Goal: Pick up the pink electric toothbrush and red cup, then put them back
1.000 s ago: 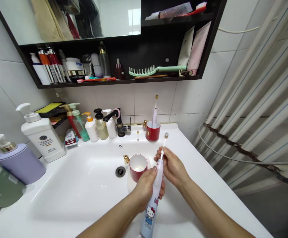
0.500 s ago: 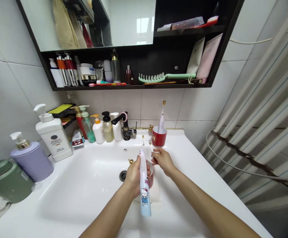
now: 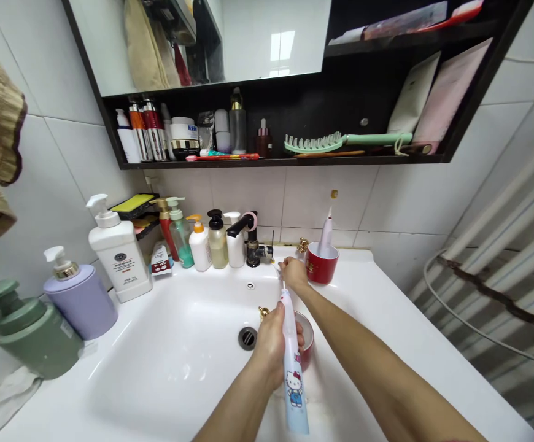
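Observation:
My left hand [image 3: 274, 344] is wrapped around an electric toothbrush handle [image 3: 294, 374], pink at the top, pale blue at the base, with a cartoon cat print. Its bare metal shaft points up and away; no brush head is on it. Behind that hand is a red cup [image 3: 307, 341] with a gold ornament [image 3: 263, 312]; whether my fingers touch the cup is unclear. My right hand [image 3: 293, 272] is pinched at the sink's back ledge, with a small toothbrush head [image 3: 274, 263] at its fingertips, mostly hidden. Beside it stands another red cup [image 3: 323, 270] holding a second electric toothbrush [image 3: 326, 233].
A black faucet [image 3: 251, 239] rises behind the white basin [image 3: 170, 350], whose drain [image 3: 247, 338] lies left of my hands. Several pump bottles [image 3: 122, 258] line the back and left. Overhead hangs a dark cabinet [image 3: 276, 162] with toiletries and a green hairbrush [image 3: 336, 142]. Pipes [image 3: 501, 270] run at right.
My right hand has moved away from me to the back ledge, left of the upright cup, carrying the toothbrush head. The left hand keeps its grip. The whole view has shifted left.

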A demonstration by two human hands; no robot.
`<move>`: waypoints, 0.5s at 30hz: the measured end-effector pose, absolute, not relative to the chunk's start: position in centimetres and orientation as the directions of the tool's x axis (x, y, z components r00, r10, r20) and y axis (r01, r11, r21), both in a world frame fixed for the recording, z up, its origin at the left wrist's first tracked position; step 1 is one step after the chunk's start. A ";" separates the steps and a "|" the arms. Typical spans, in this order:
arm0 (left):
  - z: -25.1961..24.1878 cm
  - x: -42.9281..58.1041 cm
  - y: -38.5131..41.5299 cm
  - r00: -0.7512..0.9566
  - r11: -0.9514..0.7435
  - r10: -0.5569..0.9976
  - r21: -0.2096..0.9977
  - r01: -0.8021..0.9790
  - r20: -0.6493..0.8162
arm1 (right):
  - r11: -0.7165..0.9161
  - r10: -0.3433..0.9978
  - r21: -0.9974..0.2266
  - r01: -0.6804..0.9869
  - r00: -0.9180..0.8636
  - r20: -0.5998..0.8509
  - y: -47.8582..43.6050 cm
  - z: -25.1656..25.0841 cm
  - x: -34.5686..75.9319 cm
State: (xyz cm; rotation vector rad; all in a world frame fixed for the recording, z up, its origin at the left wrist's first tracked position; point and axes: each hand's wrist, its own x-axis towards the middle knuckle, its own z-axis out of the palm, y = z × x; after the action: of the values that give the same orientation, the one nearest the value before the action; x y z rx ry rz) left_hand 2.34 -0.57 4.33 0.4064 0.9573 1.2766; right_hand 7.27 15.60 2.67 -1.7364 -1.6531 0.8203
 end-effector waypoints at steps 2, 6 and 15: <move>4.4 2.4 -0.6 0.002 0.301 0.925 0.729 -0.615 -0.380 | -0.051 0.999 -0.760 0.648 0.041 -0.031 15.5 2.5 7.8; 4.6 2.6 -0.9 0.052 0.341 0.920 0.727 -0.596 -0.389 | -0.080 0.997 -0.774 0.628 0.050 -0.063 14.9 2.3 8.3; 4.1 3.4 -2.1 0.194 0.349 0.937 0.787 -0.508 -0.290 | -0.091 0.989 -0.960 0.263 -0.090 -0.118 7.5 5.1 12.5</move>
State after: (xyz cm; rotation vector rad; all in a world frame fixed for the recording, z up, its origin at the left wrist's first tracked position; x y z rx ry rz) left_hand 3.35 -2.13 4.14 0.6061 0.8627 1.1045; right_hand 12.51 7.47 5.12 -1.4317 -1.4308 1.2322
